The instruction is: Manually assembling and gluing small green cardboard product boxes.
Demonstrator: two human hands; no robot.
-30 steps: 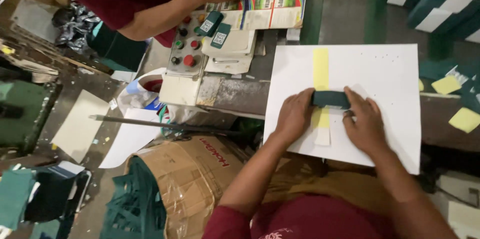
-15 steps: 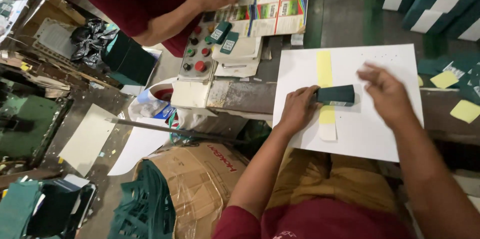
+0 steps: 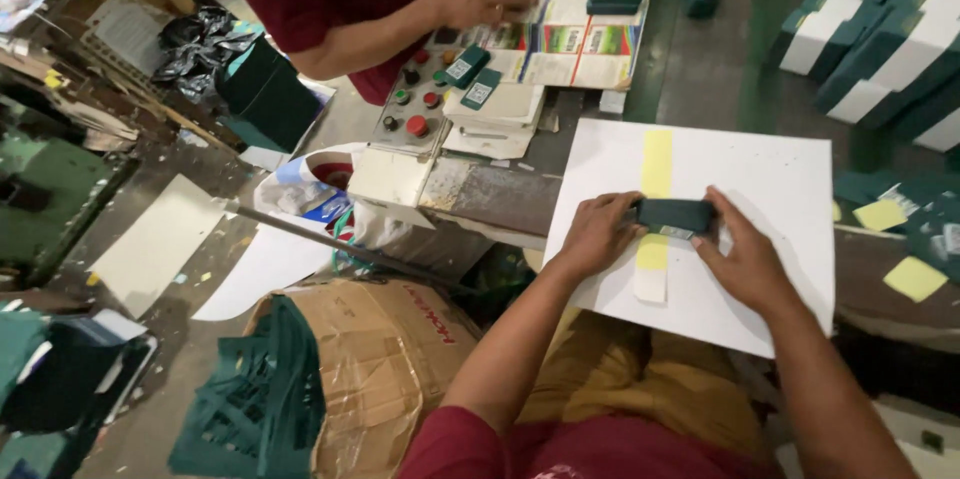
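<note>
A: What do the hands hold?
B: Left hand [image 3: 600, 231] and right hand [image 3: 742, 257] grip a dark green box [image 3: 676, 215] from either end.
A: Over what?
B: A yellow strip [image 3: 655, 167] on a white sheet [image 3: 760, 189].

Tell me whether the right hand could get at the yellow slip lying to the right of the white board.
Probably yes. The right hand rests on the small dark green box on the white board, and the yellow slip lies just past the board's right edge, with nothing standing between them.

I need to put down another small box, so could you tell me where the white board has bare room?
The white board is bare right of the yellow strip and left of it. Crowded: the middle, where the left hand and right hand hold the dark green box.
</note>
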